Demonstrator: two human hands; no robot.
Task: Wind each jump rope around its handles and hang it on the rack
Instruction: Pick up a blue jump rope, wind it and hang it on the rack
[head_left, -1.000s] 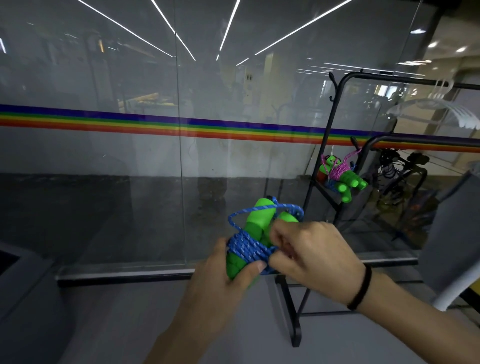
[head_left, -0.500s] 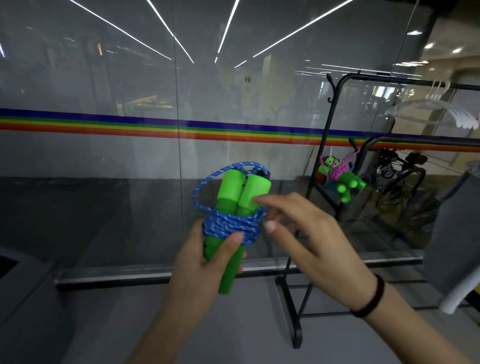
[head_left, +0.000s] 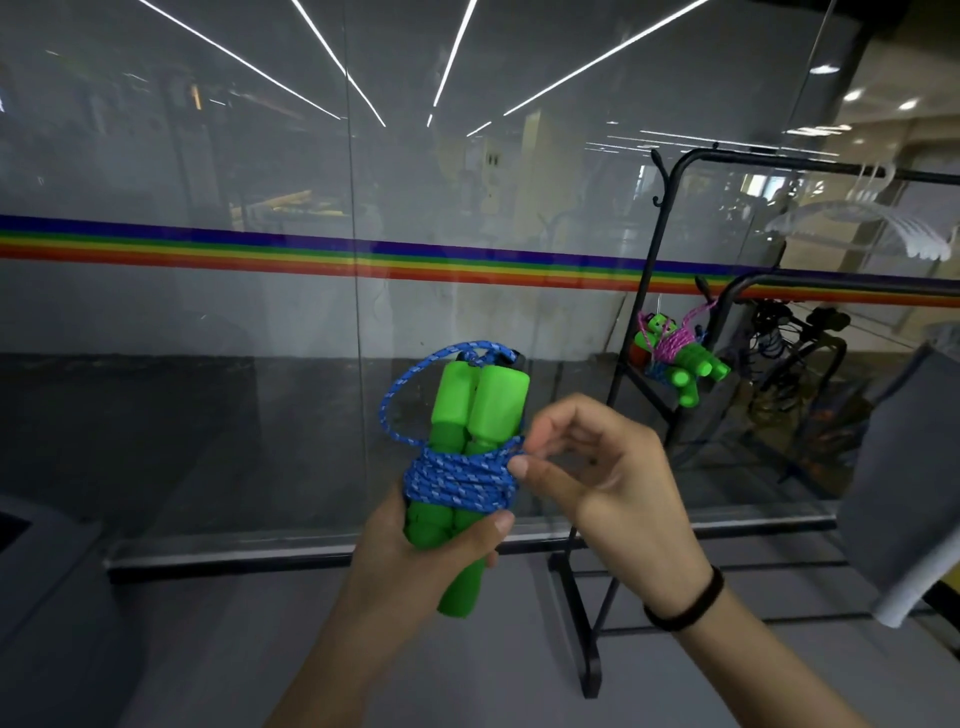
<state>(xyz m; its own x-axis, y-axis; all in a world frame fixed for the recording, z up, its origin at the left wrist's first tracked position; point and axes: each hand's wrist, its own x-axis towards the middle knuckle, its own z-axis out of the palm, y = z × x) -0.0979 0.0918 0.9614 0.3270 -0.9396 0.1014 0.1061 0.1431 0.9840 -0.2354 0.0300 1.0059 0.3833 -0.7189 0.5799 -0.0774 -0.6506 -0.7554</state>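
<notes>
Two green handles (head_left: 480, 410) stand upright side by side, with blue rope (head_left: 457, 480) wound several times around their middle and one loose loop arching over their tops. My left hand (head_left: 415, 551) grips the handles' lower part. My right hand (head_left: 597, 483) is beside the coil, thumb and forefinger pinching the rope at its right edge. On the black rack (head_left: 649, 291) to the right hangs another bundle (head_left: 675, 353) of green handles wrapped in pink rope.
A glass wall (head_left: 311, 312) with a rainbow stripe stands straight ahead. The rack's black foot (head_left: 571, 623) rests on the grey floor at lower right. White hangers (head_left: 872, 223) hang from the rack's top bar. A grey object (head_left: 909, 478) is at the right edge.
The handles have been raised and turned upright. My right hand let go of the bundle, opened, then came back and pinched the rope at the coil's right side.
</notes>
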